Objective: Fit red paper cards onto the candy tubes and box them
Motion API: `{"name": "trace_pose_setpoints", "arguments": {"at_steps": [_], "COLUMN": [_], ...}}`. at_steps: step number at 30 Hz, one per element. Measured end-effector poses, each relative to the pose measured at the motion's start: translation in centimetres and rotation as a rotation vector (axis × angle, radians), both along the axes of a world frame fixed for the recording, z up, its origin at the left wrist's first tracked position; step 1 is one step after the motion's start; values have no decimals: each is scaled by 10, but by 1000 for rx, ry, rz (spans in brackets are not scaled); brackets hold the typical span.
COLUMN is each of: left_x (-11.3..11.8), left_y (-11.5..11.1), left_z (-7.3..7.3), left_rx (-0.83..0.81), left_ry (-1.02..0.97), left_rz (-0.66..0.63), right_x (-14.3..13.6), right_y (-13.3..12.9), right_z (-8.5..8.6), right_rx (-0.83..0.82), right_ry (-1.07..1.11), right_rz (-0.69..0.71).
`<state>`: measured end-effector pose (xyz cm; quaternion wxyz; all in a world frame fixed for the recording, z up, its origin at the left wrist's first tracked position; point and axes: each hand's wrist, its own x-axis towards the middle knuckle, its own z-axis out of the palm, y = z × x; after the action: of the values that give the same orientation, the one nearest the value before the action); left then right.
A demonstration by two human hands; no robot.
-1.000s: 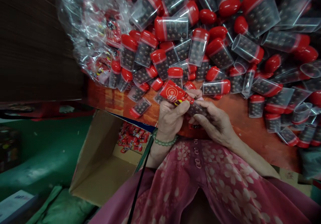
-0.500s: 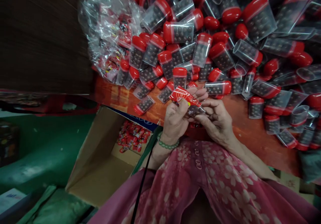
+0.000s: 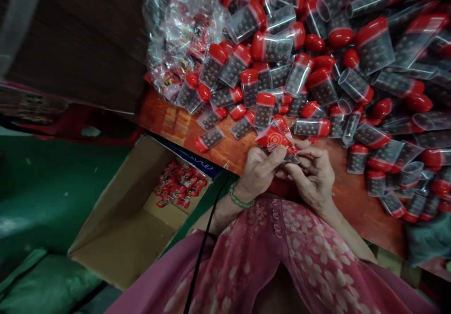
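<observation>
In front of my lap I hold a red printed packet [image 3: 275, 138] with a ring pattern and a dark lower end. My left hand [image 3: 259, 173], with a green bead bracelet on the wrist, is closed on it, thumb on top. The fingers of my right hand [image 3: 315, 175] pinch its lower right end. The fingers partly hide that end, so its contents are unclear. Just beyond the packet stands a clear bottle [image 3: 264, 112] with a red cap and dark balls inside.
Many similar red-capped bottles [image 3: 273, 49] are heaped across the orange-red table [image 3: 169, 121]. A clear plastic bag [image 3: 179, 18] with red printed pieces sits at the back left. Below the table edge, a cardboard box [image 3: 116, 234] holds small red packets [image 3: 179, 182].
The packet has turned and looks more crumpled, with its ring pattern now facing up. Both hands stay on it. The whole view has shifted a little.
</observation>
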<state>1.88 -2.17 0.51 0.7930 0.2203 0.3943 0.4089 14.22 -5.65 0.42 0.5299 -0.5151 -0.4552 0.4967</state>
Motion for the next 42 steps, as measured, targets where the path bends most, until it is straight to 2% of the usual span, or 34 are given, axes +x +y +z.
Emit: {"name": "trace_pose_setpoints", "arguments": {"at_steps": [4, 10, 14, 20, 24, 28, 35, 39, 42], "left_x": [0, 2, 3, -1, 1, 8, 11, 10, 10], "left_y": [1, 2, 2, 3, 7, 7, 3, 3, 4], "left_z": [-4, -2, -1, -10, -12, -10, -10, -9, -9], "left_rx": [25, 10, 64, 76, 88, 28, -43, 0, 31], "left_ry": [-30, -17, 21, 43, -24, -47, -113, -92, -74], "left_rz": [43, 76, 3, -69, -14, 44, -80, -89, -102], "right_x": [1, 5, 5, 7, 8, 8, 10, 9, 9], "right_y": [0, -4, -4, -1, 3, 5, -1, -5, -9], "right_z": [2, -5, -5, -4, -6, -10, -14, -20, -27], "right_rx": [-3, 23, -29, -107, -70, -18, 66, 130, 168], "right_ry": [-8, -162, -144, -75, 4, -53, -81, -89, -208], "right_rz": [24, 19, 7, 71, 60, 75, -9, -49, -135]}}
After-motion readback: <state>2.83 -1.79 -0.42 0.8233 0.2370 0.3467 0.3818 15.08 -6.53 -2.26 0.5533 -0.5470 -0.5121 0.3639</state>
